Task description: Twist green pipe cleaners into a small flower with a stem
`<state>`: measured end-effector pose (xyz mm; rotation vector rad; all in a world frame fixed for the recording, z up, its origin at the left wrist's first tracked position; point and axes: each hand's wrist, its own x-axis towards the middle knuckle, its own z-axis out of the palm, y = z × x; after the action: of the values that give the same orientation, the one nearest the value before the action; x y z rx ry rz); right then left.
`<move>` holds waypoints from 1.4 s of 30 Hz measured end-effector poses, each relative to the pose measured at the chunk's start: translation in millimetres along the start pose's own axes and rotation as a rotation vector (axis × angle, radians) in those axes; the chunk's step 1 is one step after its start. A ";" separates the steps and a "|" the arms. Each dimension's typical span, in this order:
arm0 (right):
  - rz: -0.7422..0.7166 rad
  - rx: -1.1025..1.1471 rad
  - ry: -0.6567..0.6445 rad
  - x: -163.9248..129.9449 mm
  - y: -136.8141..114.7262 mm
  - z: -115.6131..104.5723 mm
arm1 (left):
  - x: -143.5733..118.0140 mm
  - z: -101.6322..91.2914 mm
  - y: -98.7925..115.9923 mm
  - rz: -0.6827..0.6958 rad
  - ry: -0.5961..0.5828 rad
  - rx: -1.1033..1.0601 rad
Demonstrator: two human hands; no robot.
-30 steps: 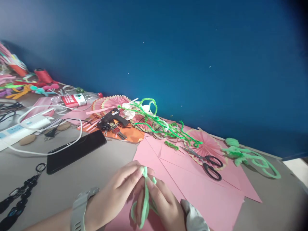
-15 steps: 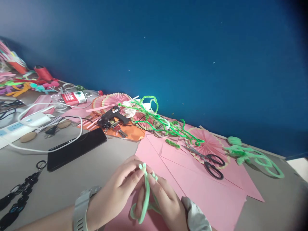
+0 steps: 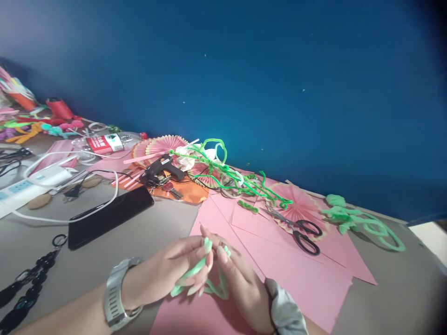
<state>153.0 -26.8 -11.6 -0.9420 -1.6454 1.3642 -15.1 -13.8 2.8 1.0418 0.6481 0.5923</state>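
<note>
The left hand [image 3: 174, 274], wearing a grey wristwatch [image 3: 117, 295], is closing its fingers around a pale mint-green fuzzy pipe cleaner [image 3: 209, 284], pinching one end between thumb and forefinger. The right hand [image 3: 240, 284], at three o'clock from the left and touching it at the fingertips, is gripping the other end with curled fingers. The pipe cleaner is looping down between both hands, just above overlapping pink paper sheets [image 3: 296, 274] on the grey table [image 3: 146, 237]. At two o'clock from the hands, black-handled scissors [image 3: 300, 232] are lying on a pink pleated paper fan [image 3: 300, 204]. At ten o'clock, a black smartphone [image 3: 110, 216] is lying flat, with a black glue gun [image 3: 162, 167] beyond it.
</note>
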 end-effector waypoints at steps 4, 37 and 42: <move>-0.104 -0.077 -0.079 -0.7 -0.4 -3.5 | 0.5 -4.4 0.2 -0.026 -0.130 -0.108; -0.002 0.154 0.127 2.9 3.3 7.8 | -2.4 21.6 -13.6 0.016 0.346 0.397; 0.002 0.119 0.042 1.7 4.0 6.6 | -4.3 18.3 -15.4 0.047 0.348 0.434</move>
<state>146.5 -27.4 -16.1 -0.8966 -1.5147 1.4178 -2.5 -33.5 -3.8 1.3741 1.0933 0.6987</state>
